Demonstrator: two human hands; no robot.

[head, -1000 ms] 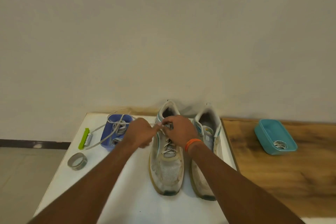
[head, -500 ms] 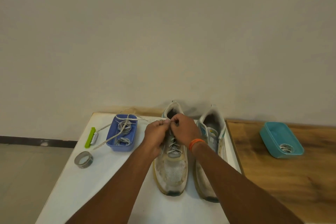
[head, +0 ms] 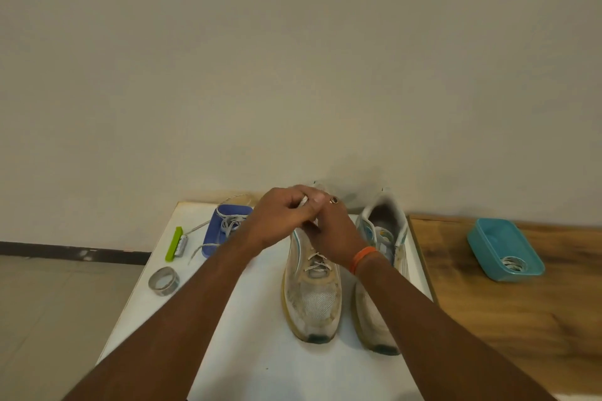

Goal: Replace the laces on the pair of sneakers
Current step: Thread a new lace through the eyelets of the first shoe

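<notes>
Two worn white sneakers stand side by side on a white table [head: 247, 352], toes toward me. The left sneaker [head: 314, 296] has a grey-white lace [head: 315, 263] threaded across its lower eyelets. Both hands meet above its collar. My left hand [head: 280, 220] pinches a lace end that shows between its fingers. My right hand [head: 332, 231], with an orange wristband, curls around the lace just behind it and hides the upper eyelets. The right sneaker [head: 384, 270] shows no lace and is partly covered by my right forearm.
A blue tray [head: 215, 234] of coiled laces sits at the table's back left, one lace trailing over its edge. Beside it lie a green clip [head: 174, 243] and a tape roll [head: 164, 281]. A teal tray [head: 505, 249] with a coiled lace rests on the wooden surface [head: 508, 319] at right.
Both hands have risen from the sneaker's eyelets to above its collar, drawing the lace upward. The view has shifted slightly, so the table items sit further right.
</notes>
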